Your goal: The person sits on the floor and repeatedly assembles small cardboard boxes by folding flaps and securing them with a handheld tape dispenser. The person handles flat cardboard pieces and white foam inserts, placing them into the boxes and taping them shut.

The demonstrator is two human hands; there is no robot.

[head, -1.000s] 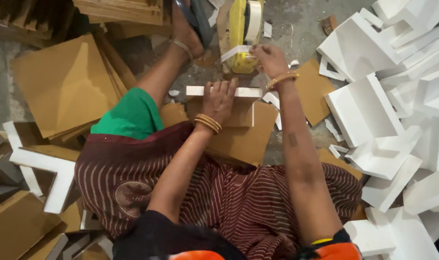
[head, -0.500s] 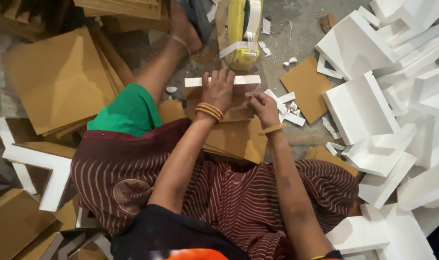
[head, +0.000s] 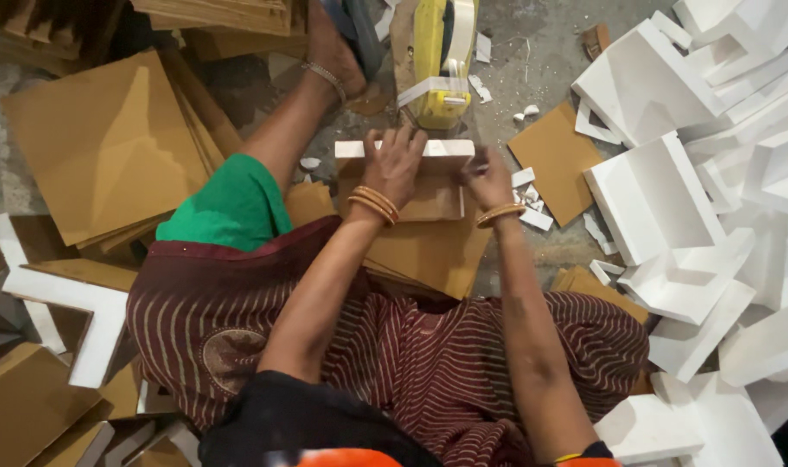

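Two hands work on one small piece laid on the floor in front of the seated person's lap: a white strip [head: 404,149] running crosswise along the far edge of a brown board [head: 429,203]. The left hand [head: 397,162] lies flat over the middle of the strip, fingers spread and pressing down on it and on the board beneath, not curled round anything. The right hand [head: 489,177] sits just beside it, at the strip's right end, fingers drawn together on the board's corner; whether they pinch something there cannot be told. Just beyond the strip, nearly touching it, stands a yellow tape dispenser [head: 435,65] with a white band hanging from its front. Under the board lies a stack of larger brown sheets [head: 429,255] resting against the person's striped skirt. To the right, well apart from the hands, white box trays [head: 662,199] are heaped; to the left, more brown sheets [head: 100,147] are piled on the floor.
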